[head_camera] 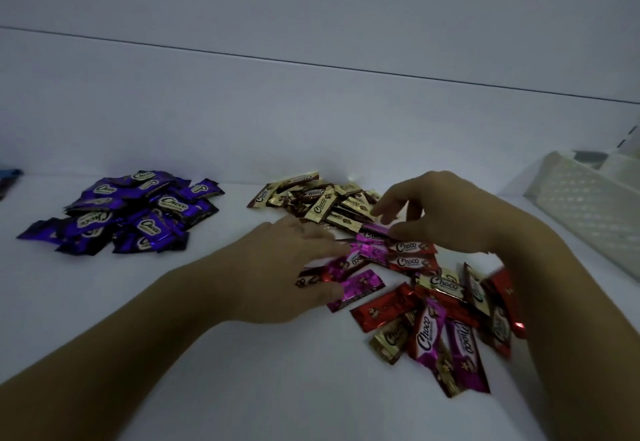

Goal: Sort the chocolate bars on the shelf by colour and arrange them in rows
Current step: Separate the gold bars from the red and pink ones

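Three heaps to log on the shelf (138,319). Toward back-left: purple pile (128,212), one colour only, loosely stacked, not yet in rows. Toward back edge, centre: gold pile (322,201), likewise one colour, loose. Nearer front edge, right of centre: mixed heap (433,302) of red, pink and a few gold bars, overlapping at all angles. Judged: sorting partly done, rows not begun.

Reason for layout, as a judgement only: sorted colours parked toward the back, out of the working area; unsorted stock kept near the front edge, within easy reach of both hands. At right end of shelf: white basket (588,205), apart from the bars; role unknown.

Pose, left hand (291,267): palm down, fingers extended and slightly spread, lying over pink bars (360,286) at the left rim of the mixed heap; nothing gripped. Probably gathering or sliding pinks aside as a new colour group. Forearm in from the front-left corner, low over the shelf.

Pose, right hand (446,212): arched over the back rim of the mixed heap, just beside the gold pile; fingers curled downward, thumb tip and fingertips at the end of one pink bar (375,228). Cannot tell whether pinched or merely touched. Forearm in from front-right, hiding part of the heap.
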### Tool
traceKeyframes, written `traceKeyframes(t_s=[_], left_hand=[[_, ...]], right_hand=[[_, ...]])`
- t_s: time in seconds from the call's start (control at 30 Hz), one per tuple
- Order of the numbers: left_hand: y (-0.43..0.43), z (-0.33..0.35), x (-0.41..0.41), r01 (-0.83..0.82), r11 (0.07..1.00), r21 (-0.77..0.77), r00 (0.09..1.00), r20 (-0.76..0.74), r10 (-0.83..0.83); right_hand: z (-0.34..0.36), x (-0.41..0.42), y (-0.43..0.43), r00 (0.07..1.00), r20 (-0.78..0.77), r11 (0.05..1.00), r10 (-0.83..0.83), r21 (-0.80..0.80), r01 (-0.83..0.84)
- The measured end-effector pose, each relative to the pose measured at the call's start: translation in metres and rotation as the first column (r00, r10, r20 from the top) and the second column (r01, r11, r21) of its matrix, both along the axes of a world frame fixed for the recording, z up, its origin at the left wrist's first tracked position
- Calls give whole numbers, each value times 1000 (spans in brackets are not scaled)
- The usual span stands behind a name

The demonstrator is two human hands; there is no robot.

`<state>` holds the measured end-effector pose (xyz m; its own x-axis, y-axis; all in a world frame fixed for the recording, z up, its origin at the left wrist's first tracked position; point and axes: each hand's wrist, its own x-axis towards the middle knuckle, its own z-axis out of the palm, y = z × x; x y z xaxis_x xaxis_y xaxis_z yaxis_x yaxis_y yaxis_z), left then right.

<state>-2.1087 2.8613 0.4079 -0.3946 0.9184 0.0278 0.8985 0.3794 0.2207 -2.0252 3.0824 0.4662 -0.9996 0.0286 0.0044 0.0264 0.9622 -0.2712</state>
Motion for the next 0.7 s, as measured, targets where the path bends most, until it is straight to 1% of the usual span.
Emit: traceKeyframes(t_s=[0.07,0.1,0.17,0.23,0.27,0.33,0.43,0.5,0.57,0.63,0.7], left_hand=[[1,3,1,20,997,-77,1000,-2,-21],[0,5,0,14,997,-74,999,36,-12],[-4,7,-3,-3,1000,-5,995,98,4],[-6,6,-3,-22,998,67,996,89,16],[-6,5,-2,-28,997,79,996,84,21],[-3,0,1,-21,997,69,997,80,16],[5,-2,9,37,999,23,999,33,-37],[10,-1,13,59,998,22,998,-7,-58],[13,1,14,41,997,71,999,14,-42],[15,3,15,31,991,132,999,15,-33],[16,2,16,22,986,163,999,36,-29]], right_hand=[[2,2,5,996,86,1000,-10,-4,10],[3,3,6,992,124,1000,-11,-9,12],[5,5,8,983,184,1000,-14,-13,16],[7,9,10,977,211,999,-21,-25,27],[8,10,11,975,222,999,-27,-31,35],[9,12,12,965,258,998,-49,-30,58],[5,12,13,946,315,997,-81,27,76],[4,11,12,935,354,999,-33,-13,40],[7,11,8,919,388,992,69,-127,-20],[12,13,5,935,338,981,102,-192,-37],[17,16,10,975,214,980,54,-197,-11]])
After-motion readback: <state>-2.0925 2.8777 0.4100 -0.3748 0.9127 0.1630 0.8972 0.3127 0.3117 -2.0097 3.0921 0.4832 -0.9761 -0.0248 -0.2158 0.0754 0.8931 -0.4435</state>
